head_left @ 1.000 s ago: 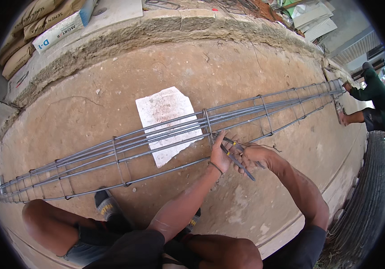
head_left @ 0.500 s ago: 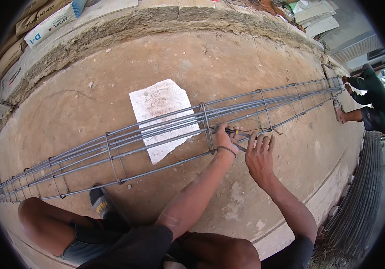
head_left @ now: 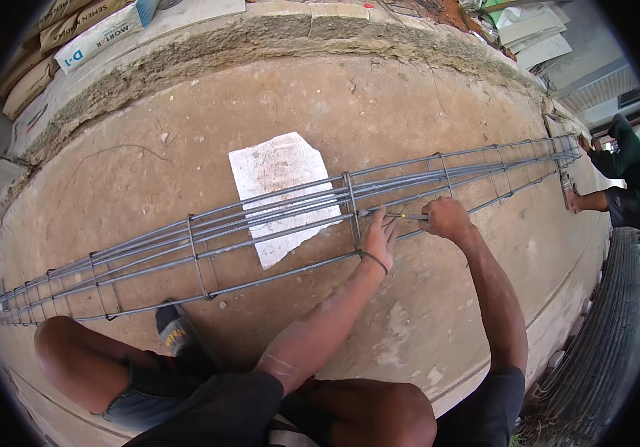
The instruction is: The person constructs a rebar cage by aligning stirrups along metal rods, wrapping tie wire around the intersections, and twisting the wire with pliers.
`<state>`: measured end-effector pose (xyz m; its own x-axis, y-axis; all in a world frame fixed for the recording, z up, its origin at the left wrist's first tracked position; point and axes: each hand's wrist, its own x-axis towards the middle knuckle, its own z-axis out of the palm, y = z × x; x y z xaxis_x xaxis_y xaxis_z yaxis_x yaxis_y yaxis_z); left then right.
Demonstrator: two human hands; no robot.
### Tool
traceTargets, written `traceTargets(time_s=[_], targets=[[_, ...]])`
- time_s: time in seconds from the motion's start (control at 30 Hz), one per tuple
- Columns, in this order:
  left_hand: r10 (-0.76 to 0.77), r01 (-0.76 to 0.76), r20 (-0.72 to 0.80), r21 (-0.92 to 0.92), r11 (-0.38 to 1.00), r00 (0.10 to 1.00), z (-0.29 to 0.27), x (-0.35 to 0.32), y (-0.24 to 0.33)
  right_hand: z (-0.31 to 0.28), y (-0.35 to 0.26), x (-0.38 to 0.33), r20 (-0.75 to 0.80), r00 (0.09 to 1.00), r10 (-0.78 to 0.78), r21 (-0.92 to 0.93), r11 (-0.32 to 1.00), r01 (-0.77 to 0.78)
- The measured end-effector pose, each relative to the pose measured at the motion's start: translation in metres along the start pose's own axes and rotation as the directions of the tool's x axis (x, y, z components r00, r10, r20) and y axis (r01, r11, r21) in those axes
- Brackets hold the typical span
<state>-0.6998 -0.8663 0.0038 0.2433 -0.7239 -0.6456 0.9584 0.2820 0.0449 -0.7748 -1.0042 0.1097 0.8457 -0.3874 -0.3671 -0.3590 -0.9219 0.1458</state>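
A long cage of ribbed steel bars (head_left: 275, 196) runs across the ground before me, bound with square stirrups (head_left: 350, 197). My right hand (head_left: 448, 219) is closed around the handles of a pair of pincers (head_left: 405, 216). Their jaws point left, at the joint of a stirrup and a lower bar; whether they grip tie wire is too small to tell. Beside the jaws, my left hand (head_left: 381, 243) rests against the cage with its fingers stretched out. A dark band circles that wrist.
A white board (head_left: 279, 160) lies beneath the cage. At the far right another person (head_left: 622, 167) crouches by the cage's end. Filled sacks (head_left: 100, 41) sit on a raised concrete ledge (head_left: 208, 65). A bundle of long bars (head_left: 596, 335) lies at right.
My right hand has closed around the pincers' handles, which were spread apart before, and has moved up and right. My left fingers have straightened away from the tool's head.
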Motion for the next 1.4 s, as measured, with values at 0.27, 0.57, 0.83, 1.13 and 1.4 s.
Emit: traceTargets(time_s=[0.27, 0.57, 0.83, 1.13, 1.4], targets=[[0.012, 0.025, 0.191, -0.191, 0.981, 0.981, 0.015, -0.015, 0.009, -0.065, -0.032, -0.013, 0.808, 0.590, 0.008, 0.491, 0.545, -0.680], [-0.114, 0.009, -0.220, -0.429, 0.903, 0.969, 0.037, 0.007, 0.017, -0.047, -0.085, -0.050, -0.195, 0.972, 0.129, -0.232, 0.957, -0.174], [0.057, 0.067, 0.288, -0.404, 0.912, 0.956, 0.010, 0.000, 0.009, -0.014, -0.069, -0.046, -0.293, 0.949, -0.117, -0.555, 0.829, -0.069], [0.053, 0.060, 0.251, -0.422, 0.905, 0.966, 0.012, -0.002, 0.015, -0.001, -0.062, -0.039, -0.325, 0.936, -0.131, -0.550, 0.832, -0.075], [0.003, 0.071, 0.168, -0.430, 0.900, 0.986, 0.021, -0.012, 0.018, -0.032, -0.066, -0.031, -0.002, 1.000, -0.013, -0.329, 0.944, 0.012]])
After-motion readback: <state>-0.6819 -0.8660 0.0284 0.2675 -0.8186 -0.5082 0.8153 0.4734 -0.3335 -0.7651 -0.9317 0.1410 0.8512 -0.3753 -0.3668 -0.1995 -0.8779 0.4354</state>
